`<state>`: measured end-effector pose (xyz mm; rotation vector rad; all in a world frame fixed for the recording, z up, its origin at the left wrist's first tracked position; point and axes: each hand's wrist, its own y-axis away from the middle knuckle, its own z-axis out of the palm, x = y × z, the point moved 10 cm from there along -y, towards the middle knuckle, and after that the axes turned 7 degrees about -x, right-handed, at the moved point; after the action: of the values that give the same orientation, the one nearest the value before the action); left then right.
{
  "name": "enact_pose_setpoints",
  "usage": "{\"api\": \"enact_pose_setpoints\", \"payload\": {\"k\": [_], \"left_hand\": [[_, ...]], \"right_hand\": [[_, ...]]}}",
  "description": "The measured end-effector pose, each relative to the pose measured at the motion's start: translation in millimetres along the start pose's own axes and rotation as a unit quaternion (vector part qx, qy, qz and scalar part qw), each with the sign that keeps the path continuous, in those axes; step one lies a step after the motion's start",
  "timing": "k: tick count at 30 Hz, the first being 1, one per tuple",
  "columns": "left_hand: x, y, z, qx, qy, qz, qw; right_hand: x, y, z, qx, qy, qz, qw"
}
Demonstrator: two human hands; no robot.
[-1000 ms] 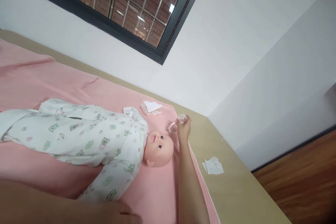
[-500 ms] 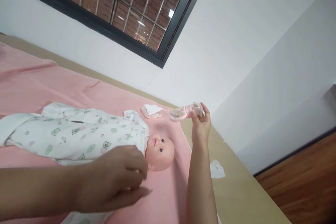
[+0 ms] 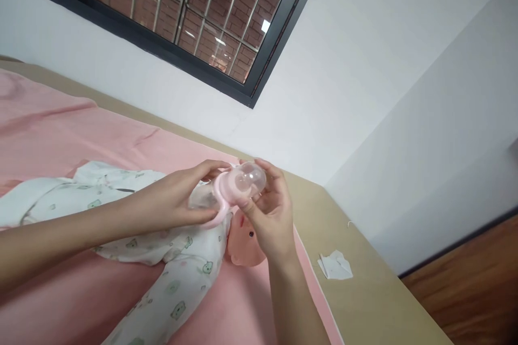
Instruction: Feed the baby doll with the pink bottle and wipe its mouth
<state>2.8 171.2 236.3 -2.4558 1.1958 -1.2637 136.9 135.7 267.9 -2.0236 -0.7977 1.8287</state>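
A baby bottle (image 3: 227, 190) with a pink collar, pink handles and a clear dome cap (image 3: 251, 179) is held in the air above the doll's chest and head. My left hand (image 3: 190, 191) grips the bottle's body near the handles, with the thumb below and fingers on top. Curled around the cap end, my right hand (image 3: 273, 210) has its thumb against the collar's edge. Beneath lies a baby doll (image 3: 245, 242) on its back in a white patterned outfit (image 3: 178, 275). Part of the doll's face is hidden by my right hand.
A pink blanket (image 3: 117, 129) covers much of the tan table (image 3: 376, 291). A crumpled white tissue (image 3: 335, 265) lies on the bare tabletop to the right. Behind stand a white wall (image 3: 291, 118) and a dark-framed barred window (image 3: 251, 89).
My right hand has brought the bottle left and closer, over the doll. My left hand has risen from beside the doll and taken hold of the bottle's body.
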Motion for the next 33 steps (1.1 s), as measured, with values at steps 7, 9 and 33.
{"api": "enact_pose_setpoints", "payload": {"k": [7,9,33], "left_hand": [[3,-6,10,-0.037,0.1,-0.008,0.994],[4,-7,12,-0.047,0.116,-0.01,0.992],[-12,-3,9,-0.036,-0.093,-0.019,0.995]], "right_hand": [[7,5,21,-0.015,-0.005,-0.016,1.0],[8,4,22,-0.023,0.006,-0.014,1.0],[4,0,16,-0.068,0.025,0.013,0.997]]}}
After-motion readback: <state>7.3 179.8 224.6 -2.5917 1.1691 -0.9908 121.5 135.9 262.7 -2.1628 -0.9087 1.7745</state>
